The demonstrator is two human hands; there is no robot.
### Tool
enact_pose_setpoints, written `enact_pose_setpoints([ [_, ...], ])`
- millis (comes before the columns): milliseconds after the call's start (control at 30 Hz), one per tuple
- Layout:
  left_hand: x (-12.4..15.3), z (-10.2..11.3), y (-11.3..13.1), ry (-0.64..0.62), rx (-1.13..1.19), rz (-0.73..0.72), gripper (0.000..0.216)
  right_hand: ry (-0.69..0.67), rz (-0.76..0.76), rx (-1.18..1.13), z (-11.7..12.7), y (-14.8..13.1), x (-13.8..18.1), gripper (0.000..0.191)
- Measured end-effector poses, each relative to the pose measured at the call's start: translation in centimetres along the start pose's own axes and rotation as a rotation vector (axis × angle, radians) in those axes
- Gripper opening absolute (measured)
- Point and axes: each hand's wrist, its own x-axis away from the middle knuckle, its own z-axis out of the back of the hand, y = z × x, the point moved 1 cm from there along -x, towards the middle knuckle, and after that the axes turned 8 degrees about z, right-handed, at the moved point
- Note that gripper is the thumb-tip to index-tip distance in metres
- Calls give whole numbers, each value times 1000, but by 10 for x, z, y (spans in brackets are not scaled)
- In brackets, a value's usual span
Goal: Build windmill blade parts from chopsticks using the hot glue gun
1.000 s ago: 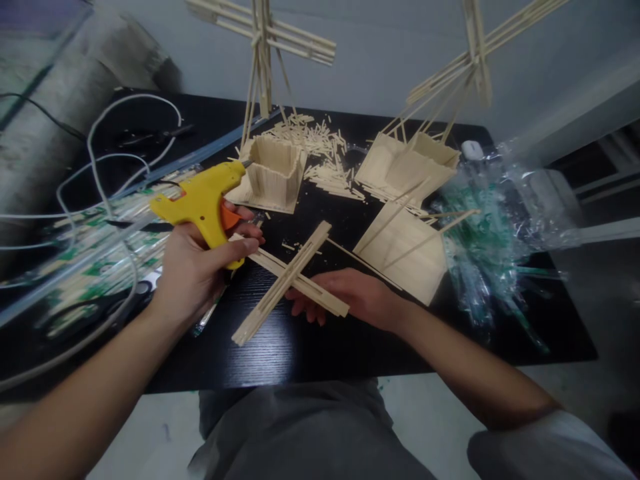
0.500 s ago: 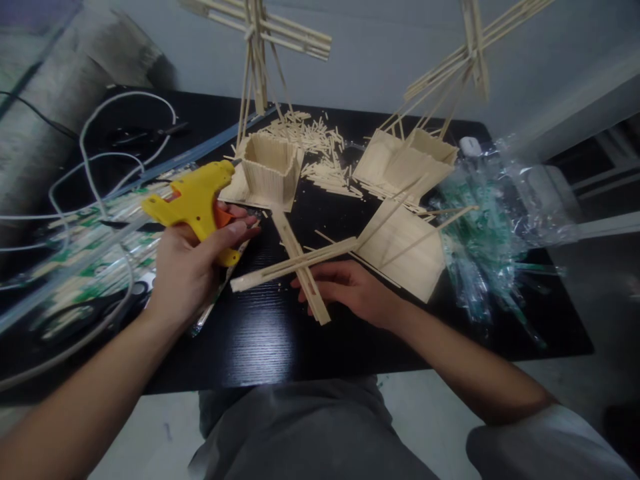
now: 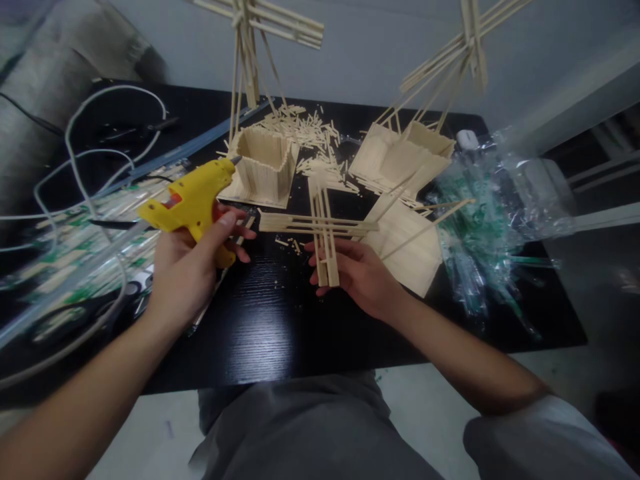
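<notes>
My left hand (image 3: 193,270) is wrapped round a yellow hot glue gun (image 3: 193,200), its nozzle pointing up and to the right. In my right hand (image 3: 357,273) is a cross of thin wooden sticks (image 3: 323,227), gripped near its lower arm and raised above the black table. Just beyond it on the right lies a flat wooden base (image 3: 413,250) with thin sticks slanting up from it. A square stick-walled box (image 3: 265,163) stands on its own base behind the glue gun's nozzle.
Loose short sticks (image 3: 320,133) lie heaped at the back. Another stick model (image 3: 405,153) stands at the back right, beside green-and-clear plastic wrappers (image 3: 475,227). Packaged sticks (image 3: 75,260), a white cable (image 3: 73,140) and scissors (image 3: 95,307) are on the left.
My right hand has turned the stick cross more upright and brought it slightly up and right. The glue gun in my left hand has hardly moved.
</notes>
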Motion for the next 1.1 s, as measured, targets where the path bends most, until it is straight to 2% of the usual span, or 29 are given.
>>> enact_pose_setpoints([
  [167,5,1,-1,-36,-49,-45,22,5,8,34,0,0,0,29],
  [333,7,2,-3,-30,-45,-25,22,6,47,72,-3,1,2,31],
  [567,4,-5,-4,-71,142,72,19,26,102,173,-6,-1,4,38],
  [833,7,6,-15,-148,-100,42,25,36,159,251,-7,0,4,41],
  [1100,5,5,-18,-138,-79,52,24,45,172,270,-7,-1,4,42],
])
